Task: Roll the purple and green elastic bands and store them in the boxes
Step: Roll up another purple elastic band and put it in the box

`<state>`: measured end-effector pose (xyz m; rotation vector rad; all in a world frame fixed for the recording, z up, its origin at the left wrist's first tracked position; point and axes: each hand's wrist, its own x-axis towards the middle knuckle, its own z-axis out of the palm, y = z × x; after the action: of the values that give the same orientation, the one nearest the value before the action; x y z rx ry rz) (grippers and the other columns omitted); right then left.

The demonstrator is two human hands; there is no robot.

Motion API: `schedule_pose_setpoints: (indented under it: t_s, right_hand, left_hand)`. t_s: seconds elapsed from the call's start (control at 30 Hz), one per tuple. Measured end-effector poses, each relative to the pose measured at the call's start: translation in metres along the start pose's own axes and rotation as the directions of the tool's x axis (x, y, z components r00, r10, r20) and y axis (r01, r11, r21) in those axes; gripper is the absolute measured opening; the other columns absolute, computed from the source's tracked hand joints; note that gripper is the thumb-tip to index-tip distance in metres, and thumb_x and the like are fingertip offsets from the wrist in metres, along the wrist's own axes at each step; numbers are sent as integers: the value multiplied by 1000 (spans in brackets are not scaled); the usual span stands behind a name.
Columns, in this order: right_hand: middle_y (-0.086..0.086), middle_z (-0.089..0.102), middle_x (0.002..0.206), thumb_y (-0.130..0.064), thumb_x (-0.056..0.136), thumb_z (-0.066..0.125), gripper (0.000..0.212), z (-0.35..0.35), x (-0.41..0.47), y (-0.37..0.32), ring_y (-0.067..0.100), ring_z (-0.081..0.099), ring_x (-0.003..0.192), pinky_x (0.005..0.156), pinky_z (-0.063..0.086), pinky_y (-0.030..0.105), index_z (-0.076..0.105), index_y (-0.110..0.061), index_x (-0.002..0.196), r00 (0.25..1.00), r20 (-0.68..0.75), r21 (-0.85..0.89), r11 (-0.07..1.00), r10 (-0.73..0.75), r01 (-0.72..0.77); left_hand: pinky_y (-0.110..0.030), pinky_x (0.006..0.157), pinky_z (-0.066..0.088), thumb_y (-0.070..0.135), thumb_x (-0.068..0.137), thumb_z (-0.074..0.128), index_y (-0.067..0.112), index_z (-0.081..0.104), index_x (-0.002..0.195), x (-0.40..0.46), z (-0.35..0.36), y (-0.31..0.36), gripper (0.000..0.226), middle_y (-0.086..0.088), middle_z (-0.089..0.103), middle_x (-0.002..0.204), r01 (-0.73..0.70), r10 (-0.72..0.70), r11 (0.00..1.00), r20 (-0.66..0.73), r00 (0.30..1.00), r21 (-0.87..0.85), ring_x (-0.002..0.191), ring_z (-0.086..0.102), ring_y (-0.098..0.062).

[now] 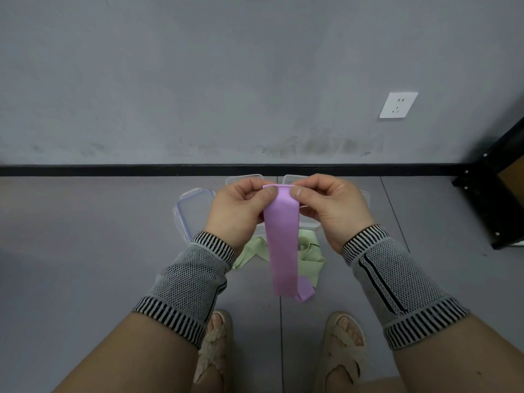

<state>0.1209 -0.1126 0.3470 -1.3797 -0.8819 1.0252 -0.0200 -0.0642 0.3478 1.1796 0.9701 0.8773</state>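
— Head camera, looking down: what are the hands doing?

— Both are raised in front of the body. The left hand [241, 211] and the right hand [331, 208] each pinch the top edge of the purple elastic band [283, 245] between thumb and curled fingers, one at each upper corner. The top edge looks folded over between the two thumbs.

— And the rest of the band?

— It hangs straight down between the wrists as a flat strip. Its lower end folds back on itself above the floor [85, 236], between the two sandalled feet [343, 350].

— Where is the green one?

— The green elastic band [310, 259] lies loosely crumpled on the floor behind the purple strip, showing on both sides of it. No hand touches it.

— The boxes?

— Clear plastic boxes [192, 211] sit on the floor just beyond the green band, close to the black skirting at the foot of the wall [226, 80]. The hands hide most of them. One clear piece with a bluish rim shows left of the left hand; whether it is a lid or a box I cannot tell.

— Anything else?

— Knitted grey sleeves [192, 273] with striped cuffs cover both wrists. A white socket [398, 104] is on the wall at right, and a black frame [499, 194] stands at the right edge.
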Motion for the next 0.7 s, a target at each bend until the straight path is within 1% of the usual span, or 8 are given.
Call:
schedule_pose_setpoints:
  t_s: [0.1, 0.2, 0.3, 0.4, 0.5, 0.6, 0.63, 0.7]
  right_hand:
    - [11, 66, 75, -3, 80, 69, 21, 0, 0, -1, 23, 60, 75, 83, 53, 46, 70, -20, 66, 1000, -3, 25, 1000, 10, -10]
    - [12, 66, 75, -3, 79, 70, 21, 1, -1, -2, 23, 59, 74, 79, 53, 45, 70, -20, 66, 1000, -16, 14, 1000, -8, 8]
    - [3, 66, 69, -5, 81, 69, 18, 0, -2, -3, 15, 58, 68, 71, 52, 34, 69, -19, 70, 999, -31, -21, 999, -30, 30]
    - [2, 66, 70, -6, 82, 68, 16, -1, -1, -3, 14, 58, 69, 71, 52, 31, 69, -19, 72, 998, -39, -47, 998, -49, 47]
    - [0, 66, 68, -7, 82, 68, 16, -2, 0, -2, 13, 57, 68, 68, 51, 28, 69, -20, 73, 997, -50, -58, 997, -61, 58]
    - [6, 69, 78, -6, 81, 70, 12, -2, 0, -1, 17, 63, 75, 77, 56, 33, 70, -18, 80, 999, -4, -63, 997, -46, 46]
    - [8, 70, 81, -6, 80, 70, 13, -2, 0, -1, 20, 65, 78, 81, 57, 37, 70, -18, 81, 999, 8, -72, 996, -43, 44]
    - [11, 70, 83, -6, 80, 71, 13, -1, 0, 0, 28, 67, 83, 84, 56, 45, 69, -19, 80, 999, 11, -98, 994, -51, 52]
  left_hand:
    - [-34, 70, 56, 5, 88, 58, 9, 64, 82, 0, 1, 1, 10, -6, 68, 73, 20, -20, 1000, 1, 1000, -19, 70, 64, -17]
    - [-31, 66, 54, 6, 88, 58, 10, 63, 82, 0, 2, 0, 9, -4, 68, 73, 28, -28, 999, 2, 1000, -17, 69, 63, -15]
    - [-34, 69, 50, 7, 87, 61, 13, 64, 81, 1, 1, -1, 9, -6, 67, 75, 23, -23, 1000, -13, 1000, 17, 72, 60, -18]
    - [-38, 71, 46, 8, 86, 62, 14, 64, 79, 2, 1, -2, 9, -8, 65, 76, 17, -17, 999, -21, 1000, 35, 74, 58, -21]
    - [-36, 70, 46, 8, 87, 61, 12, 63, 81, 1, 1, -2, 8, -9, 64, 78, 17, -16, 999, -23, 1000, 41, 74, 57, -21]
    - [-33, 69, 49, 7, 88, 60, 10, 63, 83, 1, 1, -2, 7, -8, 66, 77, 22, -22, 999, 1, 1000, 31, 71, 60, -18]
    - [-32, 69, 51, 6, 88, 59, 9, 63, 84, 1, 1, -1, 7, -7, 67, 76, 23, -23, 999, 14, 1000, 23, 70, 61, -16]
    - [-29, 70, 53, 6, 88, 58, 8, 63, 84, 0, 3, -1, 7, -7, 67, 75, 18, -18, 1000, 31, 999, 14, 69, 62, -15]
